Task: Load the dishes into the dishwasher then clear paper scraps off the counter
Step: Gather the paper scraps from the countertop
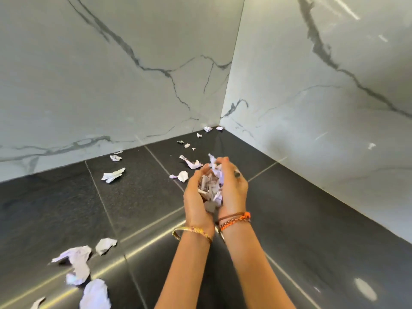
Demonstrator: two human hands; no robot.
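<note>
Now, grip: I see both hands cupped together over the counter, left hand and right hand side by side, fingers curled round 1 wad of scraps held between the palms. Neither hand is spread flat; both are closed about the paper.

Key relation: the nearest loose scrap lies at about 10 o'clock from the wad, just beside the left fingertips; a twisted one sits at 11 o'clock, just beyond. I judge the left hand the nearer for both.

Long axis: that twisted scrap runs from 10 toward 4 o'clock, slantwise to my forearms.

Far scraps: a trail of small bits leads off at 12 o'clock to the corner scraps by the marble walls.

Left scraps: 2 pieces at 10 o'clock, well apart from the hands.

Near scraps: a larger cluster at 8 o'clock, toward the counter's front.

Containers: none in view, no bin or dishwasher; the cupped hands act as the only holder, and they look nearly full.

Judgement: clearing is partway done; freeing 1 hand to pick risks spilling the wad.
</note>
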